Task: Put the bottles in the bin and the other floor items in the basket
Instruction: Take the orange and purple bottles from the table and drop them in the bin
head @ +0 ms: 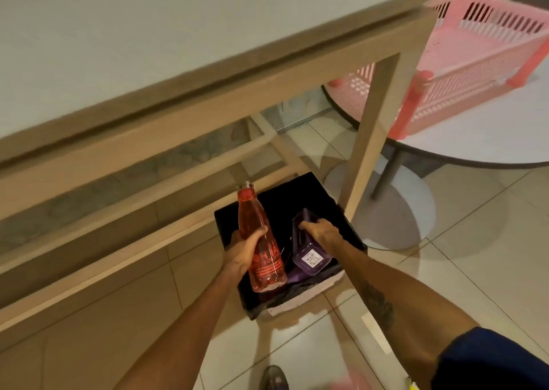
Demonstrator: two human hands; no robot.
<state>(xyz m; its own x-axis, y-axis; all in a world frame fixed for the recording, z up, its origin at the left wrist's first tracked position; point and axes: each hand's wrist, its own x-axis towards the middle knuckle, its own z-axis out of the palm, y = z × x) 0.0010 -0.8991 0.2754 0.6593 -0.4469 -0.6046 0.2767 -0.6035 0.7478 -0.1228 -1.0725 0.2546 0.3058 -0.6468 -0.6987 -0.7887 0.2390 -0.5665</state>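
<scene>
Fingers [261, 231] wrapped round a red bottle [261, 241] and a purple bottle [309, 256], both over the bin [297, 196]; basket [475, 72] at 2 o'clock looks empty.

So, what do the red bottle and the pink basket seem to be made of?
Red bottle: likely clear plastic or glass, glossy; the red shows through and highlights glint. I cannot tell which. Pink basket: moulded plastic, matte; its walls have regular slots and a lattice.

Red bottle [261, 241] tilted, neck pointing away, and square purple bottle [309, 247] with a white label both hang over the black-lined bin [297, 199] on the floor, pink slatted basket [481, 63] up on the round bench.
</scene>
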